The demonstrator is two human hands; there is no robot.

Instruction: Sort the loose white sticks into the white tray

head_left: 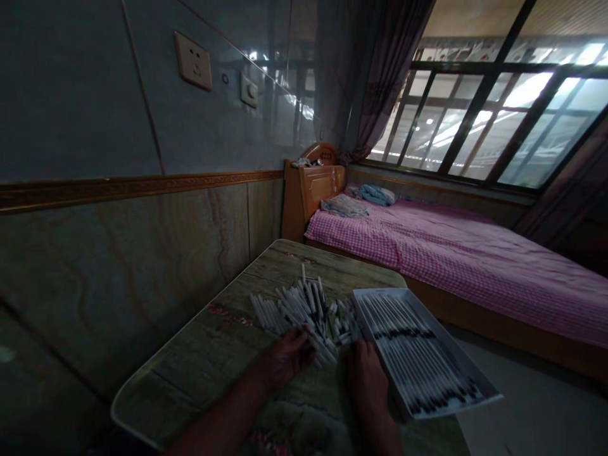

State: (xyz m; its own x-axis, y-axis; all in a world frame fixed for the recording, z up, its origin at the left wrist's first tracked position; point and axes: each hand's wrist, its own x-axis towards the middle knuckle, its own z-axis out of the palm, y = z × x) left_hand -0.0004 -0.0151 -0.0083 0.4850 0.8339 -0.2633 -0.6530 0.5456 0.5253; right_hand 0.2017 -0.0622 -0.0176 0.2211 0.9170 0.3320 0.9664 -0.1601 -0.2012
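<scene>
A loose pile of white pen barrels [294, 304] lies on the table, some with dark ends. My left hand [287, 358] is at the near edge of this pile, its thumb and fingers pinched on a white pen [324, 347]. To the right of the pile is a small heap of dark and clear pieces that look like pen caps [341, 323]. My right hand [368, 373] is closed beside these pieces, next to the left wall of a white box; what it holds is hidden. Inside the white box [468, 361], pens with black ends lie in two rows.
The wood-patterned table [190, 367] has rounded corners and a pale rim. The box reaches past its right edge. A tiled wall [190, 253] runs along the left. Beyond the table stands a bed [427, 247] with a pink checked sheet and a wooden headboard [316, 187].
</scene>
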